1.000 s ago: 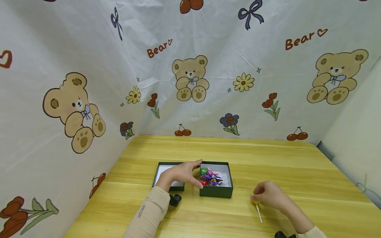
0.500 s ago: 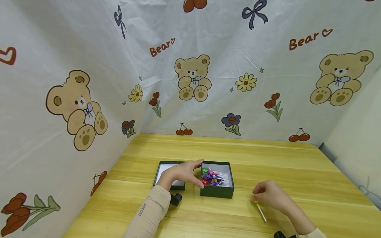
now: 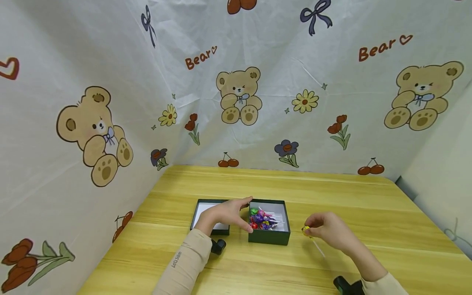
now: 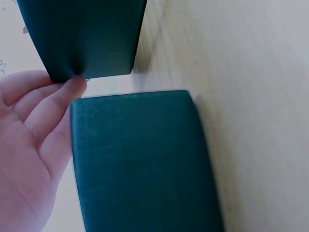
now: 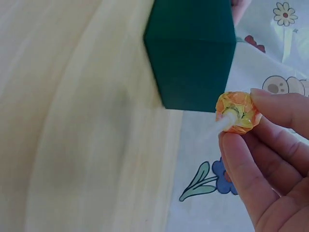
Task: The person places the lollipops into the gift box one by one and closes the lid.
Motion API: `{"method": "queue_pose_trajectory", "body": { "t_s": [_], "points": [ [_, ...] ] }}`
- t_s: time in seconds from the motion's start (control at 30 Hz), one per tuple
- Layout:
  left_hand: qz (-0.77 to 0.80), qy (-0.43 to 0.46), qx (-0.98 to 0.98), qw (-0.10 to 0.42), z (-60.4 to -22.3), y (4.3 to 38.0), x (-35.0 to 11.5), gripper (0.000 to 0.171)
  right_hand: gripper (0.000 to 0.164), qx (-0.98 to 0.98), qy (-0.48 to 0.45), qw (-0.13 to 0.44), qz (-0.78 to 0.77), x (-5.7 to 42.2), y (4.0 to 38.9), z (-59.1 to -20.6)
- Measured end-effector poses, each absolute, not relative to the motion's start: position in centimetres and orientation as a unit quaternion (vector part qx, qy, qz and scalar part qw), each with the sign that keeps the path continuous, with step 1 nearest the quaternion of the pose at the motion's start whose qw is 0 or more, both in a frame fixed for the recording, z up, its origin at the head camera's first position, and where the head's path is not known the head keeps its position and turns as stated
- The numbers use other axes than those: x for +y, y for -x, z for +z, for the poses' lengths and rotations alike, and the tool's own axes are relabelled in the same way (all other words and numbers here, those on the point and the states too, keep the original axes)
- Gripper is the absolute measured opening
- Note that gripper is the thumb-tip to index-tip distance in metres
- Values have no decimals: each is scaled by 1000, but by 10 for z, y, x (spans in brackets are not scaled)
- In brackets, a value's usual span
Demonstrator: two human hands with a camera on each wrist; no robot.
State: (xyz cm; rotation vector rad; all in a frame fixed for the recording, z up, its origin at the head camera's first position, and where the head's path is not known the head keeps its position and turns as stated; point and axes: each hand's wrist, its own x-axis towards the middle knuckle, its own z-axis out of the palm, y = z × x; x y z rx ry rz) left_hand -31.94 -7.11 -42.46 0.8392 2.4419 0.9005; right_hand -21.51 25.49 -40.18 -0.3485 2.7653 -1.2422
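A yellow-orange wrapped lollipop (image 3: 306, 231) is pinched by its candy end between the thumb and fingertips of my right hand (image 3: 332, 231), its white stick slanting down toward me. In the right wrist view the lollipop (image 5: 237, 113) shows close up, in front of the box. My left hand (image 3: 225, 214) reaches over the lid, thumb and forefinger spread at the left side of a dark green open box (image 3: 268, 237). One fingertip touches that box (image 4: 91, 38) in the left wrist view. Inside it lie several wrapped lollipops (image 3: 262, 219) in mixed colours.
The dark green lid (image 3: 220, 232) with a white inside lies left of the box, partly under my left hand. Both stand on a yellow wood-grain table (image 3: 236, 184). A bear-print cloth (image 3: 166, 82) hangs behind and along the left side.
My right hand has lifted the lollipop off the table and moved it up and left, closer to the box. The left hand stays in place.
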Motion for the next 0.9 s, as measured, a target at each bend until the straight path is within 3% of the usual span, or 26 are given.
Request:
{"method": "queue_pose_trajectory", "body": {
  "t_s": [0.3, 0.9],
  "points": [
    [328, -295, 874, 203, -424, 319, -72, 112, 7, 917, 166, 15, -363, 235, 226, -384],
    [325, -296, 874, 206, -421, 318, -71, 111, 17, 899, 229, 20, -374, 199, 242, -372]
  ]
}}
